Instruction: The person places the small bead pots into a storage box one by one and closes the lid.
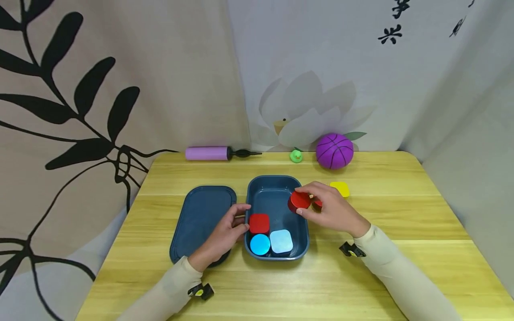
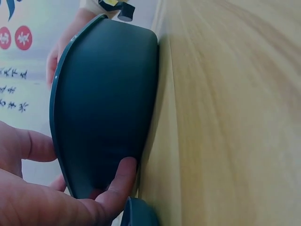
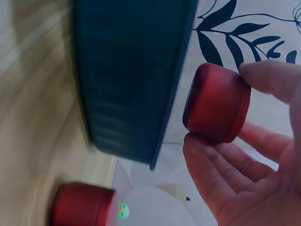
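A dark blue rectangular box [image 1: 277, 195] sits in the middle of the table. My left hand [image 1: 230, 229] touches its left side, with fingertips at the rim and one finger [image 2: 123, 176] against the outer wall. In my right hand [image 1: 331, 206] a round red tin [image 1: 300, 200] is pinched between thumb and fingers, tilted above the box's right rim. It appears lidded in the right wrist view. Inside the box stand a square red tin [image 1: 259, 223], a round blue tin [image 1: 260, 244] and a square pale blue tin [image 1: 281, 241].
Left of the box lies a dark blue lid [image 1: 205, 214]. Another red tin [image 1: 317, 205], partly hidden by my right hand, and a yellow tin [image 1: 340, 188] are to the right. A purple pump [image 1: 206, 153], green duck [image 1: 296, 156] and purple ball [image 1: 334, 151] line the back.
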Demonstrator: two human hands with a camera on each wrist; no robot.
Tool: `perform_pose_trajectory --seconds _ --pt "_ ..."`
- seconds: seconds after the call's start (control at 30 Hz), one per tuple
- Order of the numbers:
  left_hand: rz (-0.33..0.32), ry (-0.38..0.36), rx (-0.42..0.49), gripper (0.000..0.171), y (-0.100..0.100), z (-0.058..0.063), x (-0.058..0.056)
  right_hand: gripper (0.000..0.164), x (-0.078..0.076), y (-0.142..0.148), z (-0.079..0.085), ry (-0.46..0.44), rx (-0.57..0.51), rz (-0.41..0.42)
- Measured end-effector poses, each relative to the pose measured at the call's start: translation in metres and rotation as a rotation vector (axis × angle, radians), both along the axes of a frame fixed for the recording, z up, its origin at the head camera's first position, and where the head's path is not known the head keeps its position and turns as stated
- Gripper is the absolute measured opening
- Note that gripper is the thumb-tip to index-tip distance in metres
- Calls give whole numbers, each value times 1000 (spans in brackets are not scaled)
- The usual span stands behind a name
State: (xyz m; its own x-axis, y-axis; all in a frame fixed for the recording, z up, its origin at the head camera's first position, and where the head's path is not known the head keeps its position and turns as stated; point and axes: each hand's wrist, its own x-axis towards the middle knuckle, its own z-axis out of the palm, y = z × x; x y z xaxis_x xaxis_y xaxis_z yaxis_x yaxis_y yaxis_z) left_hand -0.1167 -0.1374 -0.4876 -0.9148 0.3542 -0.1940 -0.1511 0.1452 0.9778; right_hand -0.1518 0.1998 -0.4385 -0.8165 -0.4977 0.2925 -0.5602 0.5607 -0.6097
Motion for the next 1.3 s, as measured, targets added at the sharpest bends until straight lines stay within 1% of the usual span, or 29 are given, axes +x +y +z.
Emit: perform_pose_trajectory --seconds 0.13,0.23,0.37,0.5,0.63,0.77,0.93,1.13,1.3 --pt "13 9 -10 52 1 0 0 48 -4 -12 -5 -1 35 39" --pt "5 16 -11 51 1 0 0 47 -4 -20 -7 12 81 61" --pt "-7 24 -11 51 0 2 -1 45 -2 -29 -8 29 162 77" --pt "-7 24 -16 51 0 4 -4 44 2 -39 -11 9 231 94" --pt "-6 13 -24 50 0 4 -4 45 4 -46 -18 0 275 110" --pt "-10 1 -34 51 0 3 -3 44 6 -50 -26 0 295 128" --pt "-11 2 -32 51 0 2 -2 41 7 -51 -31 5 319 132" --pt "-18 0 -30 52 0 2 -2 41 8 -52 -32 4 356 136" --pt "-20 3 -22 52 1 2 -3 40 8 -51 -30 15 340 137"
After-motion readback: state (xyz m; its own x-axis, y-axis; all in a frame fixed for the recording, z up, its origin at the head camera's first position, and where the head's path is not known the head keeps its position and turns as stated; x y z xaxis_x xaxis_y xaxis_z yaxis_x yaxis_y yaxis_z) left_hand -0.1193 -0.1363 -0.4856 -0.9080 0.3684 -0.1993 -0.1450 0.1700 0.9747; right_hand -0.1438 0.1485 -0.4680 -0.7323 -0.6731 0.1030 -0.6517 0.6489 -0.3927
